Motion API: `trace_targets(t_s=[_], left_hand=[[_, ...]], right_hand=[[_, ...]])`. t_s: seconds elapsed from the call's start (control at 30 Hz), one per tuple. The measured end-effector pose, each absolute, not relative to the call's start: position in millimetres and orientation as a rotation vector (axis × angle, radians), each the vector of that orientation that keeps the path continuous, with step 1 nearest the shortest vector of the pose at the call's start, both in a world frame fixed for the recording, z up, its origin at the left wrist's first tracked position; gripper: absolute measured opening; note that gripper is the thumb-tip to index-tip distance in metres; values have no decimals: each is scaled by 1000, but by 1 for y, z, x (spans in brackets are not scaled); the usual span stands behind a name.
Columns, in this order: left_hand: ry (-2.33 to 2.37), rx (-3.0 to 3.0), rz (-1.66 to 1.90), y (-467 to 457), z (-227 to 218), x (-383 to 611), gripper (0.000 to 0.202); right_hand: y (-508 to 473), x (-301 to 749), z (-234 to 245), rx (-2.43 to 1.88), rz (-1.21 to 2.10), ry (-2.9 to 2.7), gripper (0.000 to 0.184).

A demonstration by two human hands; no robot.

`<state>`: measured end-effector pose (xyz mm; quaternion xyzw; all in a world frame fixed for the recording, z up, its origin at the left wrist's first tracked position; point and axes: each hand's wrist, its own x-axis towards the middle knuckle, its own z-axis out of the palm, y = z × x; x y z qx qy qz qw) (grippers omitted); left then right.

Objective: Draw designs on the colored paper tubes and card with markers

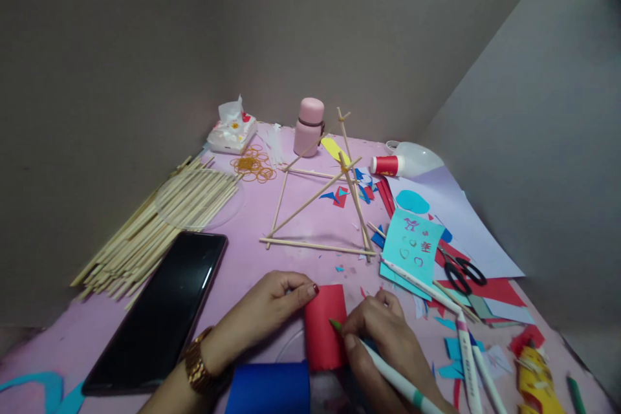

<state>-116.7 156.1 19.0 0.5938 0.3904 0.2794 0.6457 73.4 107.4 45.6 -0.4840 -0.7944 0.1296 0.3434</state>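
Note:
A rolled piece of red paper (324,330) stands on the table in front of me. My left hand (286,297) grips its upper left edge, thumb on the outside and the other fingers partly hidden behind. In my right hand (383,343) is a white marker (395,375) with a green band, its green tip at the red paper's surface. Whether the tip touches the paper is hard to tell. Blue rolled paper (272,388) sits just below my left hand, cut off by the frame's bottom edge.
A stick frame (317,247) stands mid-table. To the left are a black phone (160,310) and many wooden sticks (145,252). Rubber bands (252,165), a tissue pack (233,132) and a pink flask (309,129) lie behind. Scissors (458,275), turquoise paper (412,242) and scraps cover the right.

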Motion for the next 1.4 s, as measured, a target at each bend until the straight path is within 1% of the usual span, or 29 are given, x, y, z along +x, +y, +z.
trace_targets(t_s=[0.2,0.3,0.47,0.77,1.13,1.27,1.4], left_hand=[[904,1354,632,156,24,-115,40],[907,1351,626,155,24,-115,40],[904,1349,624,156,20,-116,40],[898,1344,624,156,19,-116,39],[903,1349,625,155,20,-116,37],[899,1353,631,157,20,-116,37],[904,1355,630,156,20,-117,37]], right_hand=[[110,68,36,-1116,239,-2029,19],[108,72,42,-1093,306,-2053,18],[106,85,57,-1180,395,-2065,15],[105,85,45,-1186,378,-2113,16],[107,78,47,-1128,333,-2128,17],[105,75,45,-1086,359,-2117,21],[104,76,45,-1042,414,-2094,18]])
